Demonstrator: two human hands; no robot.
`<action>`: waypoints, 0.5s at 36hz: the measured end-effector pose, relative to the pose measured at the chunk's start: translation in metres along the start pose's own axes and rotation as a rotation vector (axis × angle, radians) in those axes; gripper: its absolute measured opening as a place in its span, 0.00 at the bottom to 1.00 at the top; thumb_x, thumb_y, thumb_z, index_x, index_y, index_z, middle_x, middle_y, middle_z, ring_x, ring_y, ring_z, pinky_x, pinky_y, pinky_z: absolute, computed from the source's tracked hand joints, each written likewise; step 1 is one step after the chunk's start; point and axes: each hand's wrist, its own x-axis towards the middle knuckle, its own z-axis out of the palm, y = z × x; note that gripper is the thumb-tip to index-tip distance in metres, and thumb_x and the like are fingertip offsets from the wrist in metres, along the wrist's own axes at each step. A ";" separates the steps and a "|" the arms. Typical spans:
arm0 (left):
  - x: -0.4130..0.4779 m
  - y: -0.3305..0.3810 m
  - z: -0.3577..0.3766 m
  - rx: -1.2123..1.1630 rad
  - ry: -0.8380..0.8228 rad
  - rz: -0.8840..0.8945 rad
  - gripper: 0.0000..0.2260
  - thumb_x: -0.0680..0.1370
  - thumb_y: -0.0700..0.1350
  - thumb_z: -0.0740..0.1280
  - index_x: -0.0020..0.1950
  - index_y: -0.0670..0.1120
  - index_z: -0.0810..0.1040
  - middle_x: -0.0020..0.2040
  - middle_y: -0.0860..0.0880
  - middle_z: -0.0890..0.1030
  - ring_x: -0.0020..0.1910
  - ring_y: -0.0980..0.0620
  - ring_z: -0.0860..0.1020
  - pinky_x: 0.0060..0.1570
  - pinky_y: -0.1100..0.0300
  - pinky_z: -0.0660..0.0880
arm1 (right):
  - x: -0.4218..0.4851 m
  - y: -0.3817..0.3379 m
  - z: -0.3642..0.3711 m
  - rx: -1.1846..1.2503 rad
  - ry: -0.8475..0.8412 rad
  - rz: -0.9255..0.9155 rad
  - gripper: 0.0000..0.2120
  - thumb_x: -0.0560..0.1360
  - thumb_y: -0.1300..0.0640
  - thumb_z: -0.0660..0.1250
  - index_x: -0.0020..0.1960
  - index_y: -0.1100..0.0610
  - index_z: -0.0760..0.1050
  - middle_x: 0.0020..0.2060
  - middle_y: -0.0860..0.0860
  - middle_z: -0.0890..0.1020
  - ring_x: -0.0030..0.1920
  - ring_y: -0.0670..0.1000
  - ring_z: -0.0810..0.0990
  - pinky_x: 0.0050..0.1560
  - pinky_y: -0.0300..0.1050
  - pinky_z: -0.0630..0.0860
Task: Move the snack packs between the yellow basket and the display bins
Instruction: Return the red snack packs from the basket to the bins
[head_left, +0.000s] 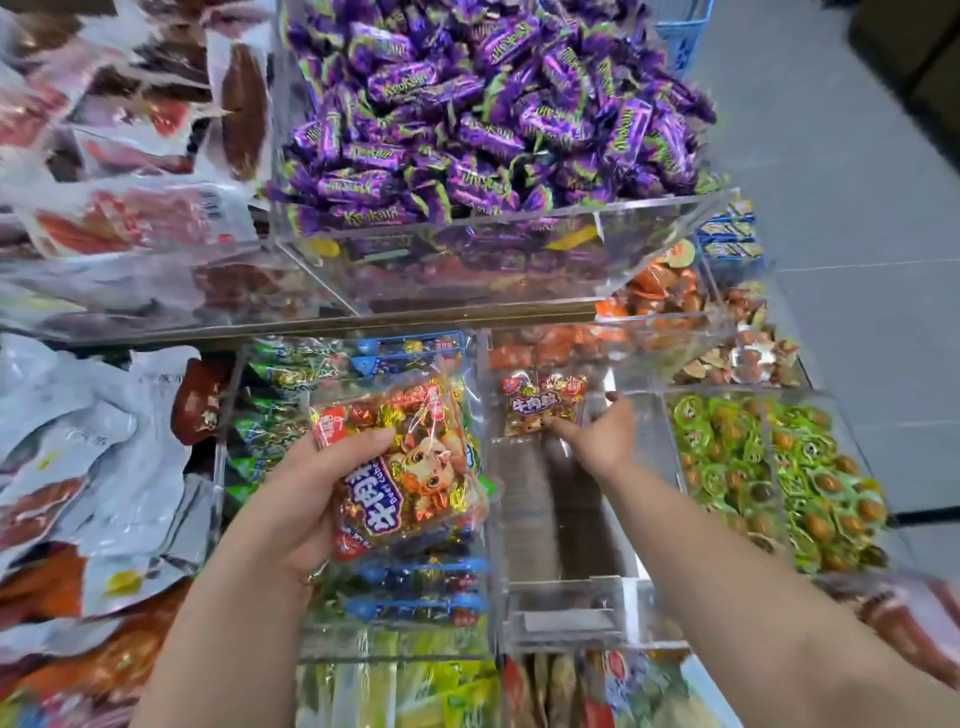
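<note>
Shows left hand (311, 499) clamped round a stack of snack packs (415, 467), right hand (597, 439) inside a clear bin (571, 616), fingertips (558, 425) at the lower corner of an upright pack (540, 408); pinching or merely touching, cannot tell. Risks toppling wristward once released, nothing propping it.

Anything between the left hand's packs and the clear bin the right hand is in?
Nothing visible. The clear acrylic bin is open-topped. Only one red-gold snack pack stands at its back, held by the right hand. The left hand holds red-gold beef-cube packs just left of it.
</note>
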 end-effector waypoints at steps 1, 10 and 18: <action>-0.001 0.000 0.001 0.005 -0.001 0.003 0.20 0.65 0.42 0.70 0.56 0.40 0.74 0.44 0.39 0.84 0.40 0.40 0.84 0.34 0.50 0.81 | -0.005 0.001 -0.002 0.042 -0.001 0.025 0.48 0.60 0.49 0.81 0.70 0.62 0.60 0.66 0.61 0.69 0.65 0.59 0.69 0.66 0.53 0.67; -0.011 0.003 0.017 0.090 -0.035 0.080 0.27 0.60 0.43 0.78 0.57 0.43 0.75 0.47 0.39 0.84 0.45 0.39 0.84 0.37 0.50 0.81 | -0.114 -0.059 -0.060 0.571 -0.448 -0.191 0.06 0.69 0.45 0.71 0.44 0.44 0.83 0.41 0.45 0.84 0.46 0.47 0.81 0.48 0.42 0.77; -0.018 0.000 0.038 0.250 -0.021 0.160 0.37 0.52 0.49 0.80 0.59 0.42 0.76 0.46 0.41 0.85 0.43 0.42 0.84 0.36 0.52 0.80 | -0.172 -0.085 -0.075 0.441 -0.569 -0.324 0.27 0.55 0.38 0.76 0.51 0.47 0.78 0.40 0.40 0.81 0.47 0.47 0.80 0.49 0.41 0.77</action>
